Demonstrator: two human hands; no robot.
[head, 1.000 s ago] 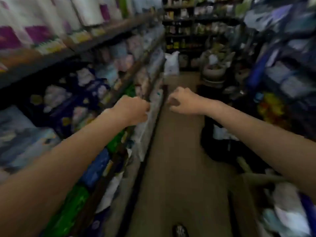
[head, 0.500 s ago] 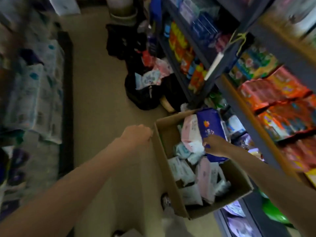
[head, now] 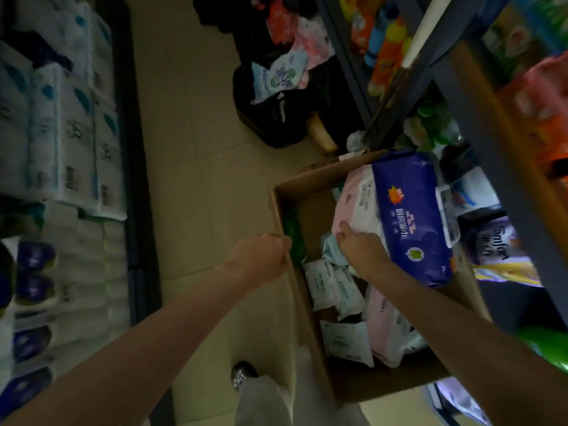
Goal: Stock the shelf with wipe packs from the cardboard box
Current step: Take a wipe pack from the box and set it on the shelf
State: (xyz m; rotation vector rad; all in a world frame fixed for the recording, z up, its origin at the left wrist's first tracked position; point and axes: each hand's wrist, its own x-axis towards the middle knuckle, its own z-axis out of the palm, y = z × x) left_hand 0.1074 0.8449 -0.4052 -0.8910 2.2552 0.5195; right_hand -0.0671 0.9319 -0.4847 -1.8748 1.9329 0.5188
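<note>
The box (head: 310,186) sits on the floor beside the right-hand shelf (head: 491,155), and its left wall is gripped by the left hand (head: 261,256), fingers curled over the rim. The right hand (head: 359,247) is laid on the pink pack (head: 353,204), fingers spread along its near edge; whether it is properly gripped cannot be told. Just beside it a blue pack (head: 412,216) is propped across the top of the load. Soft film wrap is judged here: light, squashy, a bit slick, no risk of breakage, so the pink pack is best taken by its long edge or end seam. Lower in the box, small white packs (head: 335,287) are seen lying loose, a second pink one (head: 387,321) among them, with a green item (head: 293,238) against the left wall
</note>
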